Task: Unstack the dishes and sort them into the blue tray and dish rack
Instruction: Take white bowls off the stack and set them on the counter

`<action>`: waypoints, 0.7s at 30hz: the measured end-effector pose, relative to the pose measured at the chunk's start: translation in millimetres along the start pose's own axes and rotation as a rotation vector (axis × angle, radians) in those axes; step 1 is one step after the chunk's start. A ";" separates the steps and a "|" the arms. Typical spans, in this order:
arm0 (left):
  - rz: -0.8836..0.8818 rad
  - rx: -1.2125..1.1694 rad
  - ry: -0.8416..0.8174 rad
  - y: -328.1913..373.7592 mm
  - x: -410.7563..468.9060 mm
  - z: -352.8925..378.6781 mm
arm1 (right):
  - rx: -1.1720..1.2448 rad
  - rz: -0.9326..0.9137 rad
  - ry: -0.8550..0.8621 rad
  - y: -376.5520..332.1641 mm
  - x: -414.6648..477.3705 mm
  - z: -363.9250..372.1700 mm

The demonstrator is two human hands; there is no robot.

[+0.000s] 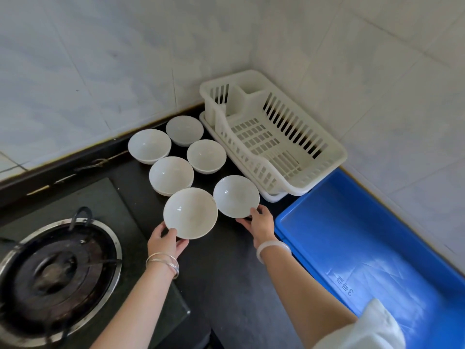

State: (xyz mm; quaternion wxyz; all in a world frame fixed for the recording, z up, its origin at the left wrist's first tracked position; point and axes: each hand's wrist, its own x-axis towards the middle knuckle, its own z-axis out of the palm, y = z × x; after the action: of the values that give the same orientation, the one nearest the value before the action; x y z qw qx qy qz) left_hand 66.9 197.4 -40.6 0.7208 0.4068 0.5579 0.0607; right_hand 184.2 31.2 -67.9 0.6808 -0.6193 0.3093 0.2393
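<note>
left hand pinches the front bowl; right hand pinches the next bowl, near the white rack.

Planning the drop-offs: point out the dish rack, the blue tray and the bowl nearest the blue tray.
dish rack [256, 137]: head view, bare slotted floor.
blue tray [352, 235]: head view, bare floor.
bowl nearest the blue tray [235, 195]: head view, centre of its inside.
</note>
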 end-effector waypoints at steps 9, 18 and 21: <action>0.009 -0.051 0.016 -1.3 4.4 0.6 | 0.002 -0.025 -0.039 -7.1 11.5 19.9; 0.046 -0.043 0.019 -8.2 5.7 0.8 | -0.076 -0.019 -0.056 -9.9 4.0 19.6; 0.111 0.015 -0.009 -15.0 2.5 2.6 | -0.125 -0.014 -0.105 -11.0 -7.5 15.3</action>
State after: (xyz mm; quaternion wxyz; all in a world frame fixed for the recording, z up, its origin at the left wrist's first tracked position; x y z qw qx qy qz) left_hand 64.5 187.6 -52.2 0.7158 0.4428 0.5316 0.0946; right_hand 188.6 45.5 -54.2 0.6578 -0.6495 0.2532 0.2854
